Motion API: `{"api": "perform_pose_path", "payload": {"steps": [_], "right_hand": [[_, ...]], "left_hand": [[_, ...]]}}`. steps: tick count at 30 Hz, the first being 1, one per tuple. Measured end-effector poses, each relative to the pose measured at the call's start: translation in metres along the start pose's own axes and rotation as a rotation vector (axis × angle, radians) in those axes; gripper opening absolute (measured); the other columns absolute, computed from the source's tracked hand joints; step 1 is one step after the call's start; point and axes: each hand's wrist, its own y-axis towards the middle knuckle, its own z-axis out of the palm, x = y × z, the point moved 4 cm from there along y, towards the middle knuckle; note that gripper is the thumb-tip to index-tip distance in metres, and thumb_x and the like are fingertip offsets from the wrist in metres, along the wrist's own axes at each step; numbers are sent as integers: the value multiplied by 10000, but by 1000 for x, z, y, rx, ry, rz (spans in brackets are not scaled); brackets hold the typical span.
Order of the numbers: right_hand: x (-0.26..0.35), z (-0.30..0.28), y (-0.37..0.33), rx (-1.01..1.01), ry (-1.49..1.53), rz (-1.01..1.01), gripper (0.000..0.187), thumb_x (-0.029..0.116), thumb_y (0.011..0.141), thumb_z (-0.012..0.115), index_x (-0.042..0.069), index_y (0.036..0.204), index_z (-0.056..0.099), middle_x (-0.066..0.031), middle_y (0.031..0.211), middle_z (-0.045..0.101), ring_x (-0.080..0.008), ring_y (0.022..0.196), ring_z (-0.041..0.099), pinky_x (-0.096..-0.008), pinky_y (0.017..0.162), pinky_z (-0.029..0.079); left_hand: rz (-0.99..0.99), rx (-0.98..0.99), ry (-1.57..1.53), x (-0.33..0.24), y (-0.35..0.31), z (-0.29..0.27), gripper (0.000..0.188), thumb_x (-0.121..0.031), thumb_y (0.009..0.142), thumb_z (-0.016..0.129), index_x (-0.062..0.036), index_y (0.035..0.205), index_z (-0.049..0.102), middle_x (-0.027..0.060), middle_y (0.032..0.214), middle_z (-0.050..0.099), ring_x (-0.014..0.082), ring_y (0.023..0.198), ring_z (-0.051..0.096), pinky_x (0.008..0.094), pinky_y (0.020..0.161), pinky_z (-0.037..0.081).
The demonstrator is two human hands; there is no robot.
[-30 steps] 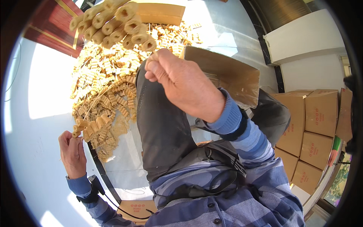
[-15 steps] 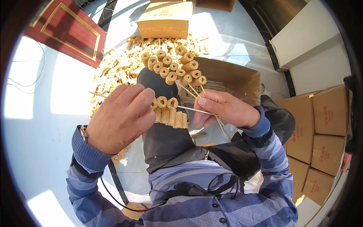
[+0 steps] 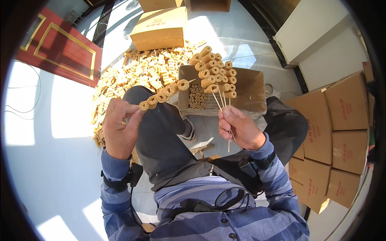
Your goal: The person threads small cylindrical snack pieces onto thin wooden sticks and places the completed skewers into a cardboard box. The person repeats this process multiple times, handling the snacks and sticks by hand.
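Note:
My left hand (image 3: 120, 125) pinches the lower end of a skewer of golden-brown hollow rolls (image 3: 161, 97). This skewer slants up to the right, its pointed tip bare. Between the thumb and fingers of my right hand (image 3: 242, 127), the thin bare sticks of several skewers are gathered. Their hollow rolls (image 3: 217, 71) stand fanned above the hand, open ends facing me. Behind this bunch is an open cardboard box (image 3: 248, 105), where more rolls (image 3: 197, 97) sit packed at the left end. The fanned bunch hides part of the box's inside.
A large heap of skewered rolls (image 3: 140, 68) covers the floor at the far left. Beyond it stands a closed carton (image 3: 159, 30). Stacked cartons (image 3: 348, 106) line the right side. My knees flank the open box, and a red panel (image 3: 64, 48) lies far left.
My hands have moved apart. The left has drawn back left and now holds one skewer by its end, rolls exposed. The bunch in my right hand has turned more upright, over the box.

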Motion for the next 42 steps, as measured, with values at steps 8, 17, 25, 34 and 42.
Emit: {"api": "perform_pose_path", "payload": {"steps": [8,17,25,34,42], "right_hand": [[-28,24,7,42,-24,-66,297,318,1077,395,50,1135,509,-180,1128,663,-315,1066,671,-385,866,567],[-52,34,3,11,35,-11,211,291,1082,411,89,1080,471,-6,732,470,-106,543,469,-228,469,340],[-49,38,-3,-107,-159,-46,226,300,1082,412,90,1028,476,9,732,481,-83,561,456,-215,483,334],[-52,41,-7,64,-247,15,288,310,1086,379,40,1077,478,-84,818,628,-152,635,628,-240,534,487],[-58,41,-9,15,-91,145,309,309,1085,372,18,1089,474,-160,915,670,-248,813,702,-297,618,581]], "left_hand": [[-645,299,-1352,1,-44,116,95,-58,919,694,-63,923,599,5,852,637,83,787,581,245,752,463],[-675,502,-1333,-13,-52,136,131,-102,931,681,-69,1028,599,32,995,653,124,929,598,298,879,465],[-464,253,-1425,-5,-27,127,1002,-446,797,815,2,1485,240,125,1445,399,230,1339,410,399,1112,348],[-541,153,-1709,-7,-17,139,671,-499,1024,451,-13,1474,341,149,1432,492,278,1283,520,405,1070,440],[-629,27,-1820,15,-18,135,588,-455,1035,409,-52,1463,391,145,1442,488,309,1301,500,483,1082,414]]}}
